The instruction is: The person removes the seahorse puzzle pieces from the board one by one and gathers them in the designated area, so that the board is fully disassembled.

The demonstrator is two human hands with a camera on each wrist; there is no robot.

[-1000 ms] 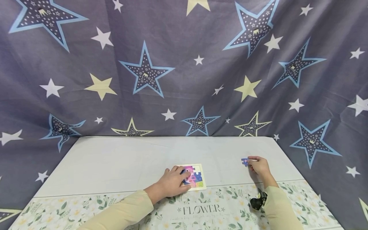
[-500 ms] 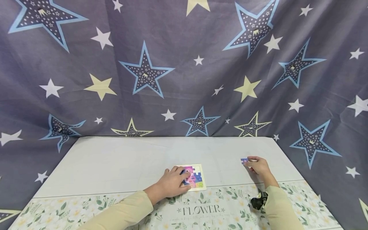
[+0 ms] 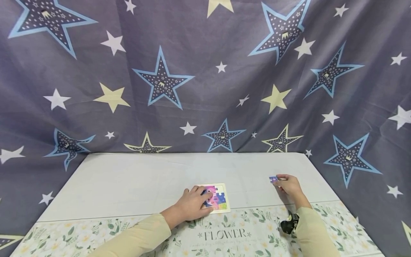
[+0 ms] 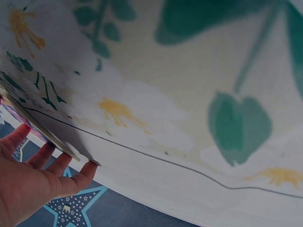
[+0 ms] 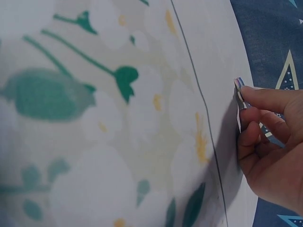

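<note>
A left hand [image 3: 191, 204], fingers spread, rests on a framed puzzle [image 3: 219, 198]; farther right, the right hand [image 3: 290, 186] pinches a blue puzzle piece [image 3: 273, 179]

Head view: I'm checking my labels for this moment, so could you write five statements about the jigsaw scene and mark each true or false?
1. The left hand touches the framed jigsaw puzzle. True.
2. The framed jigsaw puzzle is complete. False: it is unfilled at the upper right.
3. The right hand pinches a jigsaw piece. True.
4. The jigsaw piece touches the framed jigsaw puzzle. False: they are apart.
5. A star-printed curtain hangs behind the table. True.
</note>
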